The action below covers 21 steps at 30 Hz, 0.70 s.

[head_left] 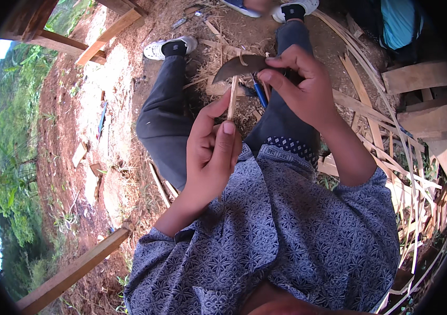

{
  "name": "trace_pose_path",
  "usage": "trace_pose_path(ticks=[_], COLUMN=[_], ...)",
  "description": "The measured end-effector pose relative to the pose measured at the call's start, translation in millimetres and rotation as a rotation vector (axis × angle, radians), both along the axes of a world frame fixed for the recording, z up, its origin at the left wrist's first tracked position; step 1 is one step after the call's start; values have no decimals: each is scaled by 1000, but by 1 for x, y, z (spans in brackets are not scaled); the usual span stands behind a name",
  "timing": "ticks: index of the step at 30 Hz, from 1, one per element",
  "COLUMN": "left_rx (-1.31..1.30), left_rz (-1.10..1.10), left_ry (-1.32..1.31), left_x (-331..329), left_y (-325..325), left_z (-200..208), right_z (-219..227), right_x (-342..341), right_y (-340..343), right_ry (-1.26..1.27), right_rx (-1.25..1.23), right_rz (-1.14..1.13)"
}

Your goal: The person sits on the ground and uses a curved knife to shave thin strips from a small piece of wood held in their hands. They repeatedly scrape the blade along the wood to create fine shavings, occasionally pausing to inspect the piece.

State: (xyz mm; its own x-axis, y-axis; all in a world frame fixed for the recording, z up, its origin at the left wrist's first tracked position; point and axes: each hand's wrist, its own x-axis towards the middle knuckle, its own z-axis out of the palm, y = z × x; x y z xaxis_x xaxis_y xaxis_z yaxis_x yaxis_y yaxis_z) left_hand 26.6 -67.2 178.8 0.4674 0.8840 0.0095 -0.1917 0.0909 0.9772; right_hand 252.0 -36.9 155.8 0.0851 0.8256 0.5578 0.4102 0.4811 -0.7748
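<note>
Partly hidden knife handle (286, 73), right grip (299, 86).

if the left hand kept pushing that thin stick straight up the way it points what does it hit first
Most likely the curved dark blade held by the right hand. The thin stick in the left hand points up at it and its tip looks already at the blade's edge, though depth is hard to judge.

A single fisheye view looks steeply down from the person's head, close over the patterned shirt (265, 231) and both raised hands. It faces forward along the legs to the shoes (171, 48) on bare ground (113, 94). Straight timbers bend near the dark rim.
</note>
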Motion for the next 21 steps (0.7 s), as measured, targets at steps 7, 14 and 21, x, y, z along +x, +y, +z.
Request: trace_pose_path(ticks=[7, 14, 21], left_rx=[7, -17, -50], left_rz=[-81, -35, -16], left_ry=[-36, -45, -32], left_x=[-16, -9, -1], left_y=[-19, -4, -9], left_z=[-6, -5, -3], right_z=[20, 14, 9], right_x=[98, -13, -19], right_y=[22, -29, -23], right_ry=[529, 286, 50], right_rx=[62, -199, -140], right_rz=[-391, 202, 65])
